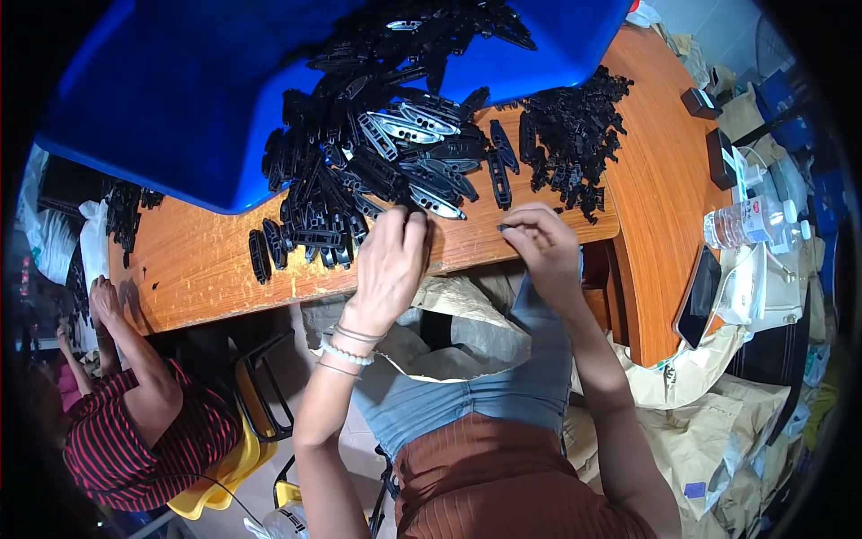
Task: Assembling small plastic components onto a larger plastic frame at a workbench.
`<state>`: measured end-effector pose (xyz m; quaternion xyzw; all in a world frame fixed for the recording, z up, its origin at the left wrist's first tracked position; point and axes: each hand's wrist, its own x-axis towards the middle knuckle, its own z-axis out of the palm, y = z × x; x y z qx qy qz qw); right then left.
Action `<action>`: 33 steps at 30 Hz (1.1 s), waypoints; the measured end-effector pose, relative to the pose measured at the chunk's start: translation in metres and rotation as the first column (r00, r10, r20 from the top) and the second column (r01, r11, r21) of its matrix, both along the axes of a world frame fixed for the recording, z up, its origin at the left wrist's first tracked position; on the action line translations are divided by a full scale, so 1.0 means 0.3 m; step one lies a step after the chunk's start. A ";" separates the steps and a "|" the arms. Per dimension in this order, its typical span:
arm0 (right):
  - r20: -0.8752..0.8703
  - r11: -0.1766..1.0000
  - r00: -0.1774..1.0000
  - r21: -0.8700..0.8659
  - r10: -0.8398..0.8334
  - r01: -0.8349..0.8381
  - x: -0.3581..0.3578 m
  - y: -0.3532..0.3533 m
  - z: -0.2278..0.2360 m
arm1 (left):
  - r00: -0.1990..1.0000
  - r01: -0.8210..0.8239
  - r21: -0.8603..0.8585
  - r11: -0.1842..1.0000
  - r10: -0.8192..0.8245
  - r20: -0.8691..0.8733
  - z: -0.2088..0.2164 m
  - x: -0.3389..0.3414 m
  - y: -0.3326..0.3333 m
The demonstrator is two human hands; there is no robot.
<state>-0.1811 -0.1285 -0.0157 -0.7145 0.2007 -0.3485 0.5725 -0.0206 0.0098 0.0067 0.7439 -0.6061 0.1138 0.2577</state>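
My left hand (388, 260) is at the near edge of a pile of long black plastic parts (346, 202), its fingers curled downward. Whatever those fingers hold is hidden beneath them. Some parts in the pile are spindle-shaped with slots, and several shine silvery in the light. To the right, just above the table's front edge, my right hand (546, 247) pinches a small black plastic piece (505, 227) between thumb and fingertips. Beyond it lies a heap of small black plastic pieces (575, 135). Two long parts (500, 178) lie between the pile and that heap.
A tipped blue bin (242, 171) spills the long parts onto the wooden table (655, 162). An open paper sack (489, 346) sits at my lap. Water bottles (745, 225) and a phone (698, 296) are at right. A person in a striped top (148, 440) works at left.
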 end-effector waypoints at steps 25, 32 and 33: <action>0.122 0.968 0.988 0.223 0.090 -0.116 -0.050 0.194 0.147 | -0.333 -0.186 -0.348 0.919 -0.392 -0.858 0.089 -0.211 0.102; -0.043 0.991 0.995 -0.095 0.090 -0.094 -0.064 0.176 0.162 | 0.154 0.015 -0.051 0.999 -0.053 -0.987 0.071 -0.179 0.137; -0.070 0.988 0.996 -0.138 0.054 -0.063 -0.066 0.177 0.160 | 0.154 0.016 -0.051 0.999 -0.053 -0.987 0.073 -0.183 0.134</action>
